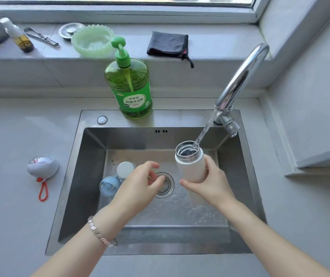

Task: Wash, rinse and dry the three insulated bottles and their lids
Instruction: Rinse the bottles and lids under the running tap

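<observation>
Over the steel sink (92, 176), the tap (240, 76) streams water into the open white insulated bottle (188, 164), held by the right hand (212, 182), fingers wrapped round its lower half: likely filling to rinse. The left hand (138, 184) hovers above the drain (168, 188), fingers loosely curled; whether they hold anything I cannot tell. Next, swirl and empty.

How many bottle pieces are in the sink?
3: white bottle in the right hand; white piece and blue piece on the sink floor beside the left hand, which may hide others.
</observation>
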`<state>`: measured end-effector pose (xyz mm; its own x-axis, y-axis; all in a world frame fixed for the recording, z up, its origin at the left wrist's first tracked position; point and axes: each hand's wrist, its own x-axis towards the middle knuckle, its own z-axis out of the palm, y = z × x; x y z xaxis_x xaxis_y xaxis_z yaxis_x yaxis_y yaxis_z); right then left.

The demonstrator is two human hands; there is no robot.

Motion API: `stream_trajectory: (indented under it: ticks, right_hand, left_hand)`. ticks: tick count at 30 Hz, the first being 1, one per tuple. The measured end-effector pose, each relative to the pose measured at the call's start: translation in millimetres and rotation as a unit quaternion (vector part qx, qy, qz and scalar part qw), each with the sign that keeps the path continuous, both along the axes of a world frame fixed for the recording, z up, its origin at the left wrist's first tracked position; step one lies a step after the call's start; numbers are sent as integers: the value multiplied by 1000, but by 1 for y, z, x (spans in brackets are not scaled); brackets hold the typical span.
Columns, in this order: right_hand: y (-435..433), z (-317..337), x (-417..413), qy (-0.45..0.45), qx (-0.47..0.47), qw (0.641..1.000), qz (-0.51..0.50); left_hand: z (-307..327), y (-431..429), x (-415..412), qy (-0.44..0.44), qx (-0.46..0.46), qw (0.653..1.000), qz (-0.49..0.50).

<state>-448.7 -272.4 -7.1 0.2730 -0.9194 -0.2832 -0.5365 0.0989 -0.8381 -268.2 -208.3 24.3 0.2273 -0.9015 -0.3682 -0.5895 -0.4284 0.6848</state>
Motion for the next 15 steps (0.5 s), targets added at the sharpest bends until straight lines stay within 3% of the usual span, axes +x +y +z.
stream_trajectory:
  ticks: [4,10,13,15]
  right_hand:
    - [-7,2,-5,5,-19,999,-35]
    - [-11,12,-13,54,15,998,21]
    - [-20,19,-22,200,28,977,69]
    - [-16,20,-31,343,43,928,136]
  left_hand:
    - [-3,10,7,6,19,999,25]
    - [-10,32,13,25,49,996,68]
    - [-14,48,17,33,69,993,84]
    - [-17,59,20,34,85,991,92]
